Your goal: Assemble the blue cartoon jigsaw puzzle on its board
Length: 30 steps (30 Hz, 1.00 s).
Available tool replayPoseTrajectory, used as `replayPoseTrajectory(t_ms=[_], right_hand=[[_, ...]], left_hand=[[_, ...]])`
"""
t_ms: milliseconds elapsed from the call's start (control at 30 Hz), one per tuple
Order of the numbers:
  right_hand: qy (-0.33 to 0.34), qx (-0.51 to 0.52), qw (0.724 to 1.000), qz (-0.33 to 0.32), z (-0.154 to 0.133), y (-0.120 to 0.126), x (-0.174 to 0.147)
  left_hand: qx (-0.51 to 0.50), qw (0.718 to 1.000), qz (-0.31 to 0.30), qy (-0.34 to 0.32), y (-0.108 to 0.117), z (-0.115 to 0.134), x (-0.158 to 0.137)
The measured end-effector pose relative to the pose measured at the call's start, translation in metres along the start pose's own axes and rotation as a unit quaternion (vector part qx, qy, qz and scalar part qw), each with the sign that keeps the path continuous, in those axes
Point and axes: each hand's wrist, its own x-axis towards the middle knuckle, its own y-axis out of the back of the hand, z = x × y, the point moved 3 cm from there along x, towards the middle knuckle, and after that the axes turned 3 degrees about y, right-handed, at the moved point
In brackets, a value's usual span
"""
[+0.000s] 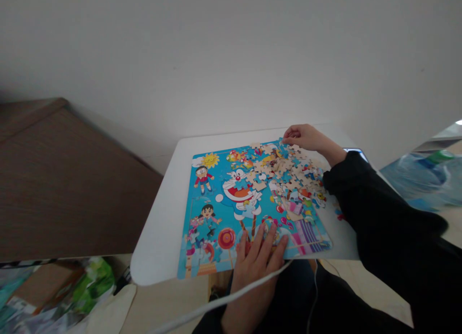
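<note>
A blue cartoon jigsaw board (212,180) lies on a white table. Many loose puzzle pieces (288,173) are heaped over its right half, some with the bare wood side up. My left hand (258,254) rests on the board's near edge, fingers stretched and spread. At the board's far right corner is my right hand (301,136), its thumb and fingertips pinched together over a blue puzzle piece (280,141). A few more pieces sit on the left side of the board, near the lower left corner.
The white table (159,237) stands against a pale wall. A phone (355,152) lies at its right, partly behind my right sleeve. A white cable (231,298) crosses in front of my left wrist. Left is a brown wooden cabinet (72,180); bags and a cardboard box (45,283) lie below.
</note>
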Motion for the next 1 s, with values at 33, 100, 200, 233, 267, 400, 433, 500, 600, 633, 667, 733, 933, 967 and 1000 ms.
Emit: replayPoseTrajectory(t_ms=[33, 100, 200, 233, 267, 400, 433, 500, 600, 633, 667, 733, 933, 967, 1000], right_hand=[[-0.005, 0.009, 1.000, -0.003, 0.000, 0.001, -0.001], [-0.010, 0.016, 1.000, 0.001, -0.001, 0.005, -0.002], [-0.009, 0.008, 1.000, 0.008, -0.002, 0.010, -0.003], [-0.007, 0.006, 1.000, 0.002, -0.002, 0.011, -0.003], [-0.006, 0.004, 1.000, -0.010, -0.001, 0.011, -0.003], [0.003, -0.016, 0.996, -0.087, 0.003, 0.003, -0.003], [0.009, -0.033, 0.994, -0.099, 0.003, 0.001, -0.003], [0.023, -0.083, 0.991, -0.099, 0.001, -0.001, -0.003], [0.027, -0.162, 0.985, -0.061, -0.008, -0.001, -0.005], [0.030, -0.173, 0.983, -0.057, -0.013, -0.001, -0.007], [0.040, -0.175, 0.982, -0.062, -0.019, -0.002, -0.009], [0.077, -0.162, 0.979, -0.101, -0.033, -0.008, -0.014], [0.112, -0.174, 0.960, -0.187, -0.046, -0.026, -0.019], [0.105, -0.175, 0.961, -0.185, -0.044, -0.027, -0.018], [0.097, -0.173, 0.963, -0.181, -0.042, -0.027, -0.017]], left_hand=[[-0.002, 1.000, 0.002, 0.002, 0.000, 0.000, 0.000], [-0.005, 1.000, 0.005, 0.003, 0.000, 0.000, 0.000], [-0.009, 1.000, 0.010, 0.005, 0.000, -0.001, 0.001], [-0.010, 1.000, 0.012, 0.005, 0.001, -0.001, 0.001], [-0.011, 1.000, 0.014, 0.006, 0.001, -0.001, 0.001], [-0.009, 1.000, 0.011, 0.004, 0.002, -0.001, 0.002], [-0.008, 1.000, 0.009, 0.002, 0.003, -0.001, 0.002], [-0.005, 1.000, 0.007, 0.000, 0.004, -0.001, 0.002], [-0.002, 1.000, 0.005, -0.002, 0.005, -0.001, 0.002], [0.000, 1.000, 0.003, -0.003, 0.005, -0.001, 0.002], [0.001, 1.000, 0.002, -0.004, 0.005, -0.001, 0.001], [0.003, 1.000, 0.002, -0.004, 0.004, 0.000, 0.001], [0.003, 1.000, 0.001, 0.001, 0.002, 0.000, 0.000], [0.002, 1.000, 0.000, 0.001, 0.002, 0.000, 0.000], [0.001, 1.000, -0.001, 0.001, 0.002, 0.000, 0.000]])
